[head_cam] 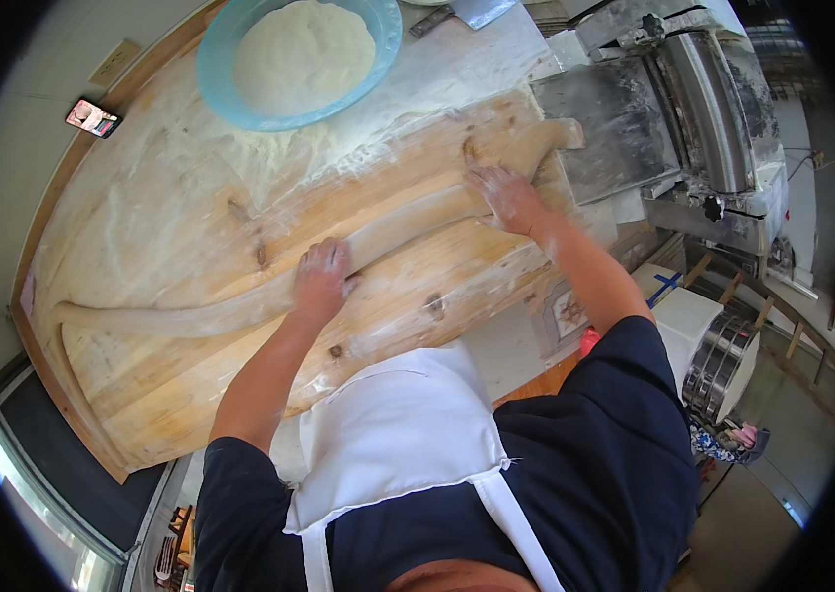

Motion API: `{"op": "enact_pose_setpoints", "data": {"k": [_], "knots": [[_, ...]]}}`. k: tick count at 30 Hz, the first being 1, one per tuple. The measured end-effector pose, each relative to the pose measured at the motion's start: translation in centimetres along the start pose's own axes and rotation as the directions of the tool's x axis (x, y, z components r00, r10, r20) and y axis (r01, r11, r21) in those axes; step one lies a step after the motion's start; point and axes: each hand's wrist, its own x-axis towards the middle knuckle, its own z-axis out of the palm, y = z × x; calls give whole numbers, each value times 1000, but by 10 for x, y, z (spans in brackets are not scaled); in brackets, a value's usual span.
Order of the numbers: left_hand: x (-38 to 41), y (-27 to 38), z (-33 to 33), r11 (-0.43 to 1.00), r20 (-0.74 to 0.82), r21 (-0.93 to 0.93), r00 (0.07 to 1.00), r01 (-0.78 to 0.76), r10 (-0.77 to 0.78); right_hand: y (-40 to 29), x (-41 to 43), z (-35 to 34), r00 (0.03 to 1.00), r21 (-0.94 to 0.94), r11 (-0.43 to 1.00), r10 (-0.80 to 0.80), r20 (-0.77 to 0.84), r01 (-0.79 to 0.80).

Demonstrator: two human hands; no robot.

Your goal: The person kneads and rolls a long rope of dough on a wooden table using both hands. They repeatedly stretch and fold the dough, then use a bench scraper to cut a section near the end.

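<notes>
A long rope of pale dough (410, 222) lies across the floured wooden worktop (403, 325), from its left edge to the metal plate of a machine at the right. Its left stretch bends slightly, and its far right end rests on that plate. My left hand (323, 277) presses flat over the middle of the rope, thumb spread to the side. Farther right, my right hand (506, 198) lies over the rope with fingers spread, near its thicker end. Both palms are hidden. Flour dusts the hands.
A light-blue basin (214, 81) of flour (304, 58) stands at the back, with a cleaver (465, 15) beside it. At the right is a dough-rolling machine with a steel roller (710, 111). A phone (93, 118) leans by the wooden rim (55, 174) at the left.
</notes>
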Motion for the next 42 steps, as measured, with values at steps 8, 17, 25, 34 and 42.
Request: {"op": "enact_pose_setpoints", "data": {"k": [8, 17, 25, 34, 42], "knots": [[50, 40, 13, 1000, 111, 19, 994, 2, -4, 22, 1, -10, 982, 12, 998, -62, 178, 61], [137, 120, 37, 976, 12, -93, 980, -198, 200, 112, 6, -33, 965, -259, 966, 62, 254, 7], [173, 145, 42, 988, 131, 21, 980, -152, 148, 86, -37, -24, 853, 63, 926, 315, 417, -373], [152, 129, 41, 976, -47, 52, 975, -213, 215, 128, -98, -14, 932, -233, 914, 357, 70, -333], [165, 77, 24, 993, -98, 105, 994, 60, -50, 79, -96, 7, 852, -76, 893, 447, 273, -444]]}}
